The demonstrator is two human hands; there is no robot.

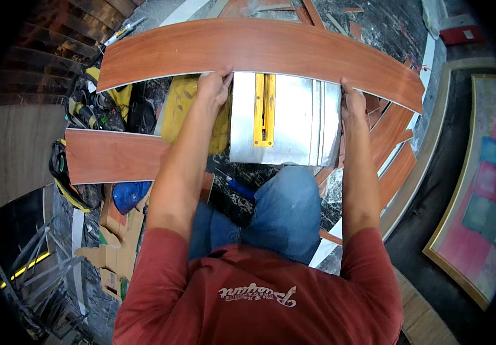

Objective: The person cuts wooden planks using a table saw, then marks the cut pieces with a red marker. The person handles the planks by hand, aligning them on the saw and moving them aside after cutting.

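A long reddish-brown wood-look floor plank (253, 46) lies crosswise at the far side of a small table saw, over the far part of its metal top (294, 115). My left hand (216, 89) grips the plank's near edge left of the middle, fingers partly hidden beneath it. Toward the right end, my right hand (353, 100) holds the same edge. Between my hands, the saw's yellow slotted insert (264, 109) shows; I cannot make out a blade in it. A second, shorter plank (118, 156) lies to the left, partly behind my left forearm.
Cut plank pieces (394, 135) lie right of the saw. Tools and yellow-black bags (101, 103) crowd the left, with a caulking tube (122, 31) beyond. Torn cardboard (113, 253) and a blue cloth-like item (128, 196) sit nearer. A framed colourful panel (478, 190) stands at right.
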